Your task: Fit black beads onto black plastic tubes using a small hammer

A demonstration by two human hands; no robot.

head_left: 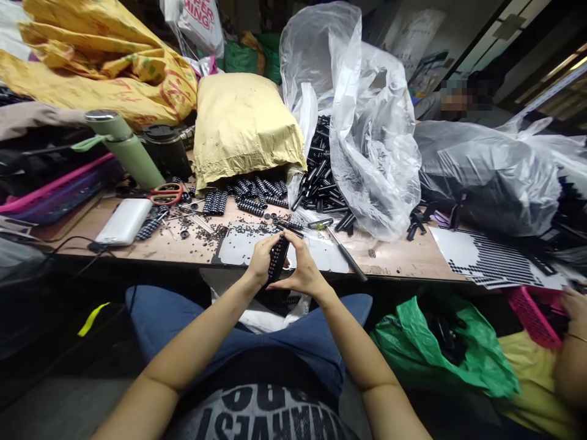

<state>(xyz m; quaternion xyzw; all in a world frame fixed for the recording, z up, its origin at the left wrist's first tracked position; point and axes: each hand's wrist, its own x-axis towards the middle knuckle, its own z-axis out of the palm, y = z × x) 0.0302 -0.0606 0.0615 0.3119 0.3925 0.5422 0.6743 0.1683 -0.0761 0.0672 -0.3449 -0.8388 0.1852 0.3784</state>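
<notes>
At the table's front edge, above my lap, I have a dark block with rows of small white characters [277, 258] between both hands. My left hand [261, 261] is closed around its left side. My right hand [303, 267] curves about its right side, fingertips at the top end and thumb near the bottom end. Just beyond lie a pale sheet [241, 247] strewn with tiny black rings and several black ribbed rolls with white marks [250, 208]. A dark metal rod [346, 253] rests to the right of my hands.
A yellow sack [247, 125] and an open clear plastic bag [367, 116] of black tubes stand behind. To the left are red-handled scissors [167, 194], a white power bank [123, 221] and a green flask [131, 153]. Another person's hand [575, 308] is at far right, beside a pink basket [536, 318].
</notes>
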